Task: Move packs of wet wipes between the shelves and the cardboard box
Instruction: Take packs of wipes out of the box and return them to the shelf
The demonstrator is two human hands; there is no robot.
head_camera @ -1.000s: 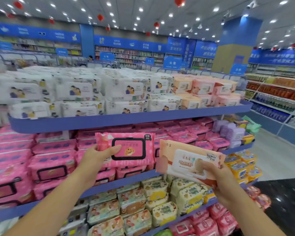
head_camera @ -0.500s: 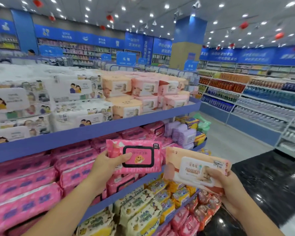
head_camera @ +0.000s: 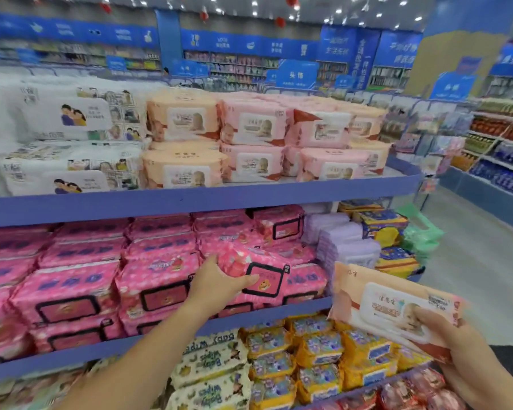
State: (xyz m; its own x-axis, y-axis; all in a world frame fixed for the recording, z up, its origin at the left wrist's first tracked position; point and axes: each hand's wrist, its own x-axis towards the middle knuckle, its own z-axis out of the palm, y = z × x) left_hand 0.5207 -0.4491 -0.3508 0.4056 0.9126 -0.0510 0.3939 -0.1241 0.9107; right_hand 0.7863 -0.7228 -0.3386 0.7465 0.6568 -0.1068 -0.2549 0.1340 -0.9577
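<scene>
Head view, the only one supplied.

1. Left hand (head_camera: 219, 284): reached forward to the middle shelf (head_camera: 279, 311). It grips the left end of a pink pack (head_camera: 256, 272), thumb laid across the front beside the black-framed lid and fingers behind. The pack sits tilted among the pink stacks (head_camera: 157, 279) of the same design. Whether its weight rests on them cannot be told.

2. Right hand (head_camera: 453, 347): low at the right, it holds a peach pack (head_camera: 394, 309) by its lower right corner, thumb on the printed face and fingers underneath. This pack is in the air in front of the lower shelves and touches no shelf.

3. Matching stock: peach packs (head_camera: 184, 119) of similar print stand on the top shelf (head_camera: 190, 202), well above the right hand.

4. Cardboard box: not in view.

Assessment: the work is mid-course. The pink pack is at the row of its own kind. Whether it is going in or coming out cannot be told from this frame; its position suggests restocking. If so, it remains to be released. The peach pack would then need lifting to the top shelf. The shelves look densely filled. The number of packs left in the box cannot be judged.
</scene>
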